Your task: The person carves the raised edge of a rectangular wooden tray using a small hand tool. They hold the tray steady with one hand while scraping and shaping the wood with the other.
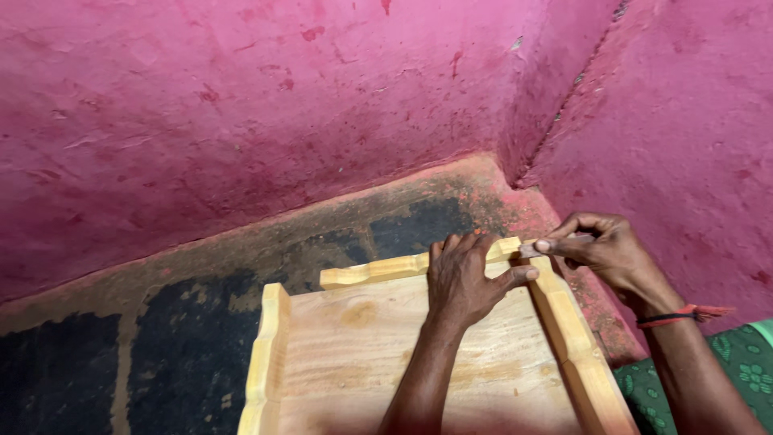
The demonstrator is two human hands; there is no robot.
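— Nearest the lens, at the bottom of the frame, what do you make out?

— Two forearms coming up from the lower edge, and under them a shallow wooden tray (354, 362) of pale wood with raised, scalloped side rails. It fills the lower middle of the frame and lies flat on a dark, worn floor (185, 338).

— And the left hand?

— That left hand (465, 278) lies palm down on the tray's far right corner, fingers spread and draped over the far rail (386, 268), thumb stretched out to the right. It closes on nothing; it only presses flat on the wood.

— The right one?

— Over at the right middle of the frame, the right hand (600, 250) has its fingers curled together and pinches a small, flat, pale piece (541, 249) against the tray's corner, just beside the left thumb. What the piece is, I cannot tell. A red thread (680, 316) circles that wrist.

— Anything around them?

— Pink plastered walls (241, 105) fill the upper frame and meet in a corner at the upper right. A bit of green patterned cloth (745, 358) shows at the lower right edge.
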